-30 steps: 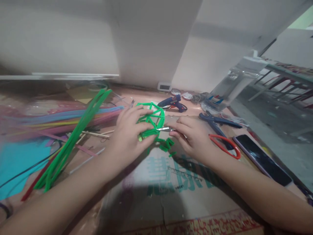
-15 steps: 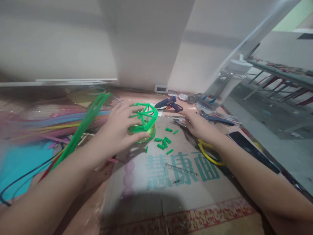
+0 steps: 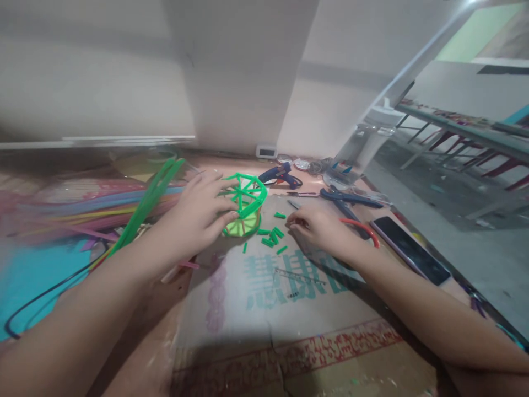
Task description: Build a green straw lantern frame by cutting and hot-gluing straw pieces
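A green wheel-like frame with spokes point(image 3: 253, 197) stands on the cardboard, its lower part yellow-green. My left hand point(image 3: 206, 207) rests against its left side, fingers spread behind and thumb in front, holding it. Several short green pieces point(image 3: 273, 237) lie on the cardboard to the right of the frame. My right hand point(image 3: 309, 223) is just right of these pieces, its fingers curled together at the cardboard; whatever they hold, if anything, is too small to make out. Scissors with a red-orange handle point(image 3: 374, 234) lie partly under my right hand.
Behind lie a blue glue gun point(image 3: 281, 175), blue-handled pliers point(image 3: 351, 197) and a small white display point(image 3: 266, 151). A clear bottle point(image 3: 363, 143) stands at the back right, a phone point(image 3: 409, 249) at the right edge. Bundled coloured strips point(image 3: 144, 204) lie left. A thin ruler point(image 3: 300, 275) lies in front.
My right hand has moved left and down from near the tools to beside the green pieces, its fingers now curled. The view has shifted slightly; my left hand stays at the green frame.
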`<state>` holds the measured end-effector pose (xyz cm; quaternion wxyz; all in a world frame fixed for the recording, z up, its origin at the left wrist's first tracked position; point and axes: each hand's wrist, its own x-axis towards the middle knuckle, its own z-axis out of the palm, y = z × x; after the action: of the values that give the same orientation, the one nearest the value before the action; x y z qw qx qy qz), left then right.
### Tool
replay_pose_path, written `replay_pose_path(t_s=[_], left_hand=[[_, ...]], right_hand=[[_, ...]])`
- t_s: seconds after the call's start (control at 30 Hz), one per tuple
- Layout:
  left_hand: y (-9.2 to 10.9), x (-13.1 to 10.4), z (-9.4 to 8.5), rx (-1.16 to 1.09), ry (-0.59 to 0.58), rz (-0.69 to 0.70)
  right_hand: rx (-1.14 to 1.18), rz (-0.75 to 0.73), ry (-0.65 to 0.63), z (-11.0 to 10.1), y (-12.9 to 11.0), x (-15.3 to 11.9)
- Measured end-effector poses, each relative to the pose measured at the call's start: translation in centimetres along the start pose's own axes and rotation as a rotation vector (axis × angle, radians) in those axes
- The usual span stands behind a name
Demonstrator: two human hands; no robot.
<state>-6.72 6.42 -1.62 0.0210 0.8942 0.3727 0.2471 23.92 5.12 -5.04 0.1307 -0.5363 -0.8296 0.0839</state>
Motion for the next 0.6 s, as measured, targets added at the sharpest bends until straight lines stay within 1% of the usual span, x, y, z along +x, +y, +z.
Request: replay_pose_path(t_s=[0.1,0.23,0.27,0.33,0.37,0.43,0.5,0.53,0.6], left_hand=[[0.3,0.1,-0.3,0.025,-0.028,-0.003],[0.4,0.1,-0.5,-0.016,-0.072,-0.011],[0.4,0.1,-0.4,-0.034,-0.073,-0.022],[0.3,0.1,-0.3,-0.059,-0.066,-0.055],[0.3,0.1,-0.2,-0.068,-0.061,-0.073],[0.3,0.0,0.1,-0.084,-0.047,-0.1],[0.4,0.0,0.3,-0.1,-0.037,-0.107],[0.5,0.0,0.3,-0.105,-0.03,-0.104],[0.6,0.1,0.4,-0.108,-0.014,-0.091]], right_hand=[[-0.091,0.011,0.037,0.2,1.1,0.7],[-0.126,-0.011,0.031,1.0,2.4,1.4],[-0.117,-0.01,0.047,1.2,2.5,1.4],[-0.056,-0.001,0.123,1.3,2.0,1.0],[0.022,0.009,0.163,1.2,1.4,0.7],[0.295,0.037,0.209,0.9,-0.5,0.0],[0.674,0.061,0.165,0.5,-3.0,-0.5],[0.828,0.07,0.141,0.4,-4.4,-0.6],[1.036,0.075,0.09,0.4,-6.9,-0.4]])
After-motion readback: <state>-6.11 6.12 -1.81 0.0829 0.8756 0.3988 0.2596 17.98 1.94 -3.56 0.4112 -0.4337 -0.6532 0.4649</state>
